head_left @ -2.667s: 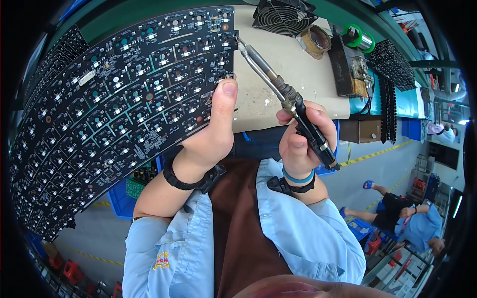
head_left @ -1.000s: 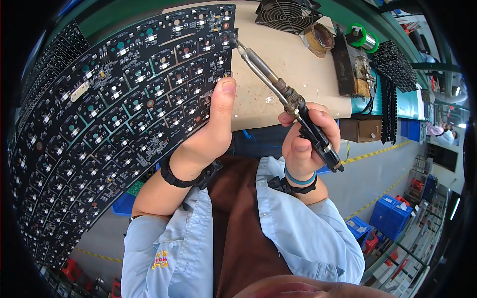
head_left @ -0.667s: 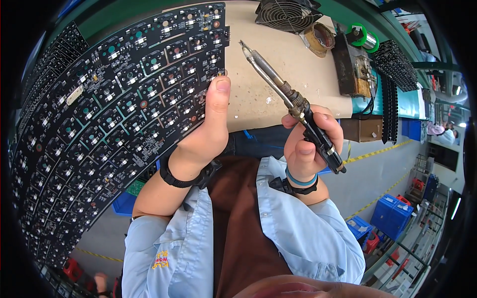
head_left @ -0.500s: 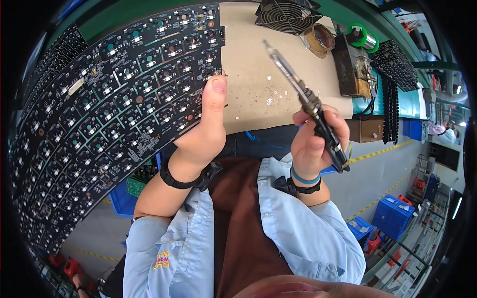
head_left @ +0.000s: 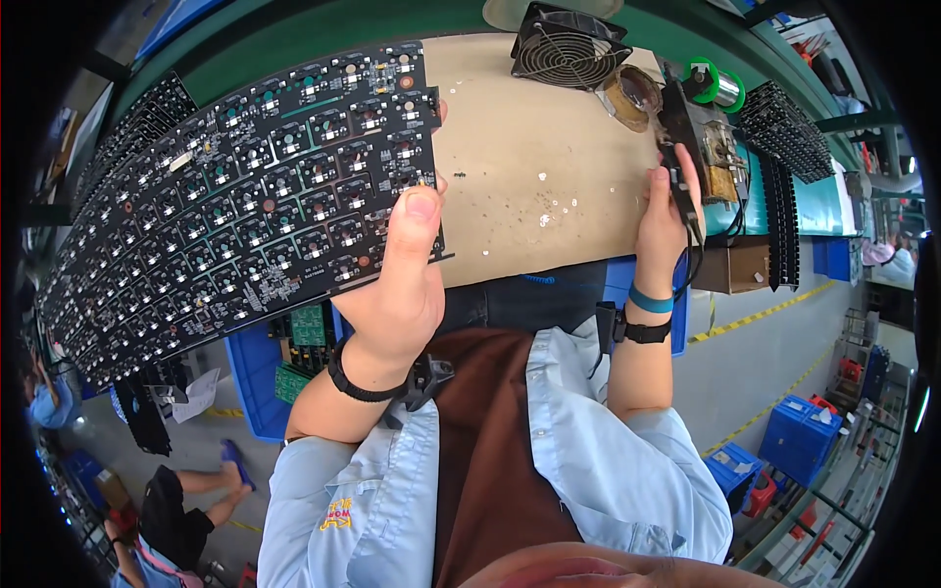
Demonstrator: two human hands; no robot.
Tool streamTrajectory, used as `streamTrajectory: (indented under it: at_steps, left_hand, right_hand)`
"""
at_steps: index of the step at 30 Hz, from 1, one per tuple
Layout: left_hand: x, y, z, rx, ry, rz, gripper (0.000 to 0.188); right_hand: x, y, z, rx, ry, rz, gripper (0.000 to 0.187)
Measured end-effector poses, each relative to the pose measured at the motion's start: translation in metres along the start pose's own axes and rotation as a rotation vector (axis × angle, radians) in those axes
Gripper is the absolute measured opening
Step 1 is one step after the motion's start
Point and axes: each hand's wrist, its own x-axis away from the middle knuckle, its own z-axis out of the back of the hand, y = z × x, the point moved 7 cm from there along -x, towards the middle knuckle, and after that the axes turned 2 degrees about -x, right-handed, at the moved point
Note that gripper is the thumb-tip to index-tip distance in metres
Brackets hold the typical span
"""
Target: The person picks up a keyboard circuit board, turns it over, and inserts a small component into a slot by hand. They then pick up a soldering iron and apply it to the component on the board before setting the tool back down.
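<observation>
A large black keyboard circuit board (head_left: 265, 186), covered with rows of small switch parts, tilts up at the left. My left hand (head_left: 407, 245) grips its right edge, thumb on the face and fingertips showing behind. At the right, my right hand (head_left: 667, 211) is closed around a soldering iron (head_left: 683, 186). The iron points away from me, its tip end beside a round brown cup (head_left: 632, 98) with a dark inside; I cannot tell whether it touches. Next to it stands a worn metal soldering stand (head_left: 725, 162).
A black fan (head_left: 569, 49) with a wire grille stands at the back of the tan work mat (head_left: 510, 127), which has small white bits on it. A green solder spool (head_left: 716, 86) and stacked black boards (head_left: 784, 127) are at the right. Blue bins (head_left: 257, 377) stand below.
My right hand has carried the soldering iron rightward and away from me, from over the mat to the round cup. The circuit board has tipped and its far left part has risen.
</observation>
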Motion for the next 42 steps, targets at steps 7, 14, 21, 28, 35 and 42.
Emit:
streamTrajectory:
  at_steps: [7, 14, 21, 28, 35, 42]
  left_hand:
    - [0.002, 0.002, -0.014, 0.099, -0.083, 0.077, 0.046]
    - [0.007, -0.002, -0.023, 0.088, -0.129, 0.117, 0.053]
    - [0.009, -0.004, -0.018, 0.038, -0.114, 0.098, 0.054]
    - [0.005, -0.001, -0.018, -0.106, -0.042, 0.019, 0.049]
    - [0.006, -0.002, -0.012, -0.090, -0.004, 0.058, 0.036]
    - [0.008, -0.004, -0.011, -0.076, 0.041, 0.071, 0.024]
  right_hand:
    - [0.002, 0.010, 0.011, -0.156, 0.009, -0.062, 0.034]
    - [0.014, 0.008, 0.029, -0.180, -0.002, 0.057, 0.034]
    - [0.031, -0.033, 0.023, -0.330, -0.077, 0.175, 0.042]
    - [0.055, -0.089, 0.013, -0.445, -0.185, 0.294, 0.051]
    - [0.065, -0.110, -0.014, -0.485, -0.301, 0.331, 0.059]
    - [0.073, -0.112, -0.033, -0.541, -0.403, 0.380, 0.057]
